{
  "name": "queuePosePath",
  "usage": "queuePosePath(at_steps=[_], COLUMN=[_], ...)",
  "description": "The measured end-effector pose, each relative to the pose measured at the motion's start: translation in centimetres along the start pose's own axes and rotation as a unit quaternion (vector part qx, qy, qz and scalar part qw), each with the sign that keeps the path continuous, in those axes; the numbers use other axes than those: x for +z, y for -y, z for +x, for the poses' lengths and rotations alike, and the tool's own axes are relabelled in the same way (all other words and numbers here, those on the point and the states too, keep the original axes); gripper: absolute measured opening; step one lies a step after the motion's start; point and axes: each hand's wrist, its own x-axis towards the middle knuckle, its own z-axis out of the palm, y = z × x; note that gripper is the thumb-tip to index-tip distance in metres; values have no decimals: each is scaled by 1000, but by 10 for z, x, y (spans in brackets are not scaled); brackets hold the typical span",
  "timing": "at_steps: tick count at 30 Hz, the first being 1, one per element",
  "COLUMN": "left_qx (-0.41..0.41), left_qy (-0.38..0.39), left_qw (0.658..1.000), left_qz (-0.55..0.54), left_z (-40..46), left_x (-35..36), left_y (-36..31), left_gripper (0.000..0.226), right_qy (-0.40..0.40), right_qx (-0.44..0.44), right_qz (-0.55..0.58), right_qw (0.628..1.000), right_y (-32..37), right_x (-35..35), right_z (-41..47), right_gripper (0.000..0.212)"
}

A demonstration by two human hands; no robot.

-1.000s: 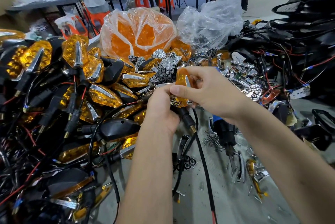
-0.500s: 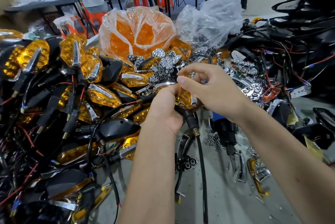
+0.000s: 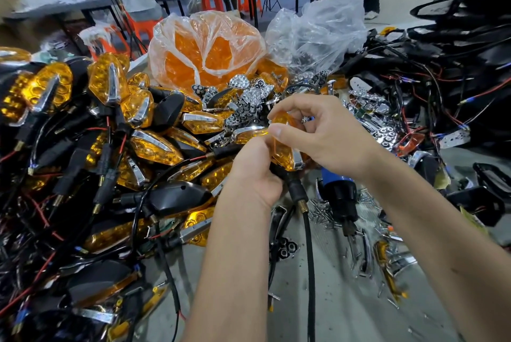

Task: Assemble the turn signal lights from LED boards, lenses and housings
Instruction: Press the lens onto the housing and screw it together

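Note:
Over the middle of the bench I hold one turn signal light [image 3: 283, 148]: an amber lens with a chrome strip on a black housing. Its black stem and cable [image 3: 305, 228] hang down toward me. My left hand [image 3: 255, 173] grips the housing from below and behind. My right hand [image 3: 318, 134] pinches the amber lens from the right, thumb on its front, fingers curled over the top. The housing itself is mostly hidden by my hands.
A pile of finished amber lights [image 3: 110, 131] with black and red wires fills the left. A bag of amber lenses [image 3: 204, 48] and chrome reflectors [image 3: 249, 98] lie behind. A blue-black screwdriver [image 3: 338, 192], loose screws [image 3: 326, 211] and black housings [image 3: 456, 65] lie right.
The light has turned in my hands: the lens stood higher a second ago, then came down onto the housing. My right thumb now lies across the lens front.

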Motion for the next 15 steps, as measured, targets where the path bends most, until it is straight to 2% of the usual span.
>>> queuePosePath(at_steps=[11,15], left_qx=[6,34], left_qy=[22,25], left_qw=[999,997], left_qz=[-43,-58], left_z=[-2,-4], left_x=[0,4], left_y=[-1,0], left_gripper=[30,26], right_qy=[-4,11], right_qx=[21,72], right_qz=[-29,7], right_qw=[999,997], right_y=[2,1], right_x=[8,10], right_z=[-1,-1], right_gripper=[12,22])
